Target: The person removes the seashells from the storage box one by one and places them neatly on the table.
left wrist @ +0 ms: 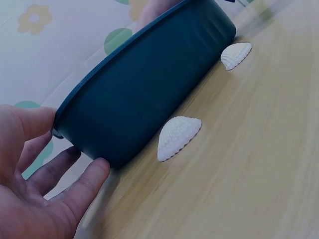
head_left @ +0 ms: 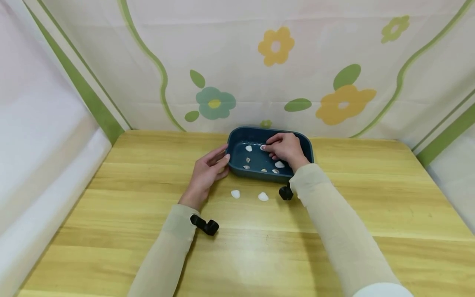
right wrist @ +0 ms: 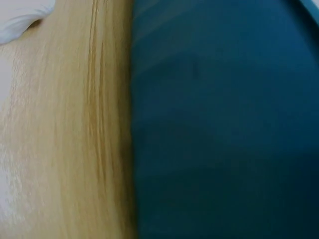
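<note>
Shells (head_left: 249, 148) lie six in one tray (head_left: 259, 176), two outside; right hand (head_left: 286, 147) pinches another shell (head_left: 261, 147), left hand (head_left: 207, 170) loosely touches the tray.

My left forearm (head_left: 161, 251) slants forward and inward; my left hand (head_left: 206, 173) reaches from it, fingers lightly extended and a little spread; my right forearm (head_left: 345, 227) angles in from the other side; my right hand (head_left: 285, 147) sits farther forward, back upward, thumb and index finger meeting in a pinch.
</note>
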A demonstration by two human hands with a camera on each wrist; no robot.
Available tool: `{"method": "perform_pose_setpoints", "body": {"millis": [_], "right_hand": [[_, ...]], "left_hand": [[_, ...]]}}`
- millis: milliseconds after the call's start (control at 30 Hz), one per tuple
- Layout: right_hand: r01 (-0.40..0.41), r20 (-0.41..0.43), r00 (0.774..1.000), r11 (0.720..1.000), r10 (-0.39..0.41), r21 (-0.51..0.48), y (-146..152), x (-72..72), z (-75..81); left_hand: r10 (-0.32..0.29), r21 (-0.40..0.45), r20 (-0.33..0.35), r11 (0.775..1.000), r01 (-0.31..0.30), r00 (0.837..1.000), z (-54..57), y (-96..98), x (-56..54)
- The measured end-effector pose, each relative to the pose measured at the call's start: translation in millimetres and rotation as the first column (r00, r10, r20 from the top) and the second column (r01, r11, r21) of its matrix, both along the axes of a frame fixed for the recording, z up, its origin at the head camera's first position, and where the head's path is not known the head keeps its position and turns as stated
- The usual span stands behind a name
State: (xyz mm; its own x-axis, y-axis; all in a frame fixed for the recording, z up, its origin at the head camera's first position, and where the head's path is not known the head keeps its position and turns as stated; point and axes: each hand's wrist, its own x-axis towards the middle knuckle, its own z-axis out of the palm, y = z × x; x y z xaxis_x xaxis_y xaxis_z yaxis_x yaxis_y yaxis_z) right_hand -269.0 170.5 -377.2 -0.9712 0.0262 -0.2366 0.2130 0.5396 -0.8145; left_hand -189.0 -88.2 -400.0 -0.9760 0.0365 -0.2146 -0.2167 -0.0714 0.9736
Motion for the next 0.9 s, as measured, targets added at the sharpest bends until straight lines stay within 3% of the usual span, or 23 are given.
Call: {"method": "perform_pose_setpoints", "body": {"millis": [900], "right_hand": [[-0.03, -0.013, 0.999, 0.988, 0.032, 0.154, -0.3, -4.2, -4.5]], "left_hand": [[0.005, -0.019, -0.001, 1.0, -0.005, 1.0, 0.5, 1.5, 0.9]]}}
